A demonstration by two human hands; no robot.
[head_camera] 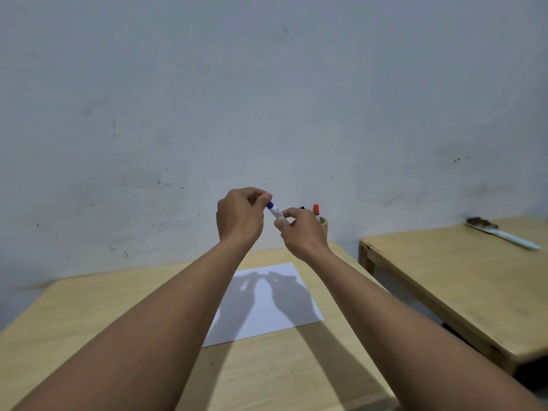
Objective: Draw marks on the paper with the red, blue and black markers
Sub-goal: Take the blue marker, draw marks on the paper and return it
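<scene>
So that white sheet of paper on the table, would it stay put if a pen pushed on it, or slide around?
The paper looks like one thin loose sheet lying flat on the smooth wooden table, so it would probably slide under a sideways push. Nothing pins it: both hands are raised, holding the blue marker. Lifted by one edge, it would likely flop.

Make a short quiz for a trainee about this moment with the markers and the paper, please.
1. True or false: the paper already carries drawn marks.
2. Which marker do both hands hold? A red, B blue, C black.
3. Fill in: the red marker stands in a wooden ____.

Key:
1. False; it shows only shadows.
2. B; the left hand pinches the cap end of the blue marker, the right hand grips its barrel.
3. Cup, beside the black marker.
</scene>
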